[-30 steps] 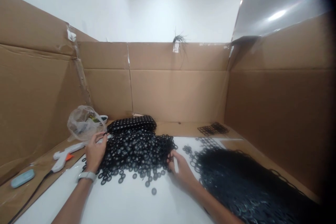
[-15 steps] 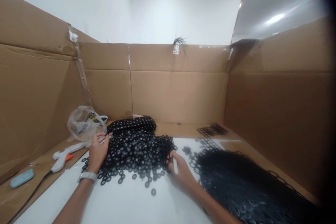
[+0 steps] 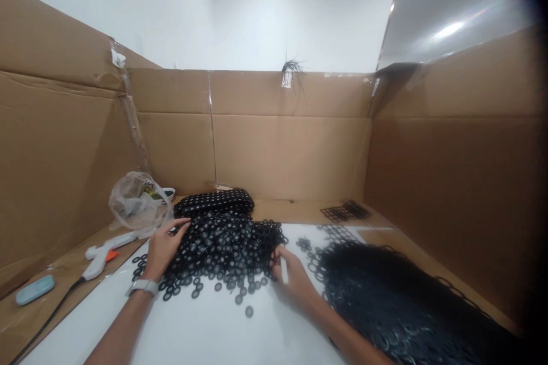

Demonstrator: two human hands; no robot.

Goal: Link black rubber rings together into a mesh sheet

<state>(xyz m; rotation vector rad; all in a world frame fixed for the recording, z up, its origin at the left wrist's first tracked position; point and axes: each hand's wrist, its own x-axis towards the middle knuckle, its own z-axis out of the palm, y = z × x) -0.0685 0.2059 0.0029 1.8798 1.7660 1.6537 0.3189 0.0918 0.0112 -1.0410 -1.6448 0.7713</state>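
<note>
A heap of small black rings (image 3: 222, 248) lies on a white sheet (image 3: 214, 325) in front of me. My left hand (image 3: 161, 248) rests at the heap's left edge, fingers stretched out over the rings. My right hand (image 3: 291, 276) sits at the heap's right edge, fingers curled round a thin white stick (image 3: 282, 270). A big dark mat of linked rings (image 3: 398, 302) spreads to the right of that hand. A folded dotted black piece (image 3: 216, 201) lies behind the heap.
Cardboard walls (image 3: 291, 148) enclose the work surface on three sides. At the left lie a white glue gun (image 3: 103, 254) with its cord, a crumpled clear bag (image 3: 135, 202) and a pale blue oval object (image 3: 29, 290). A small ring grid (image 3: 346, 211) sits at the back right.
My left hand's fingers have stretched out from a curl and slid right onto the ring heap. The right hand has barely shifted.
</note>
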